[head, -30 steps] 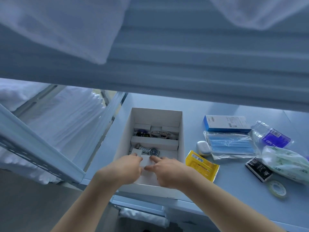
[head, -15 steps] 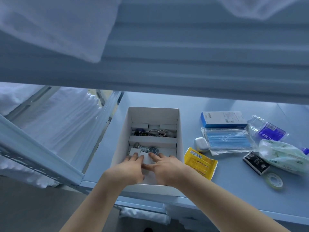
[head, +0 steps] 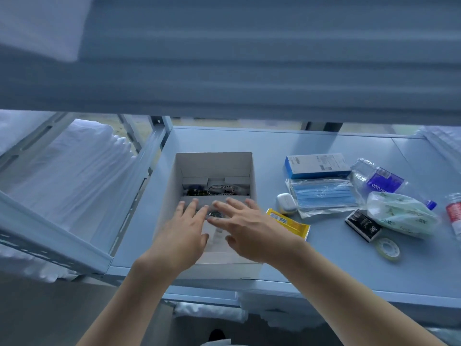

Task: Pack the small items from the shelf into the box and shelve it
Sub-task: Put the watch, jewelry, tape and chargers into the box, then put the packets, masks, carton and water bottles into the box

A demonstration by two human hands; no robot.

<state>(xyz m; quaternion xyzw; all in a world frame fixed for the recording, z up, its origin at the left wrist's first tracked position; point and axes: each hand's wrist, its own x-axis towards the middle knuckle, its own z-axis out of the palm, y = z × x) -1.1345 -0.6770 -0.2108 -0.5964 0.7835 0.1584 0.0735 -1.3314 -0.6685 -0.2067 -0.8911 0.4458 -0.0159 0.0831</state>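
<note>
An open white box (head: 174, 186) stands on the blue shelf (head: 324, 265) near its front edge. Cardboard dividers split its inside; bracelets (head: 220, 190) lie in the far compartment and a watch (head: 215, 214) shows between my hands. My left hand (head: 183, 233) and my right hand (head: 245, 224) hover over the box's near part, fingers spread and straight, holding nothing. A white card (head: 216, 237) lies under them. To the right of the box lie a yellow packet (head: 289, 222), a white earbud case (head: 286, 201) and a pack of blue masks (head: 324, 196).
Further right lie a blue carton (head: 318, 166), a clear bottle with purple label (head: 381, 182), a green tissue pack (head: 401, 216), a black packet (head: 363, 225), a tape roll (head: 386, 248) and a red-labelled bottle (head: 454, 213). An upper shelf (head: 249, 71) overhangs. White bedding (head: 69, 176) lies left.
Both hands have opened and spread their fingers, moving forward over the box after pressing the white card down together. The view has shifted so more shelf shows.
</note>
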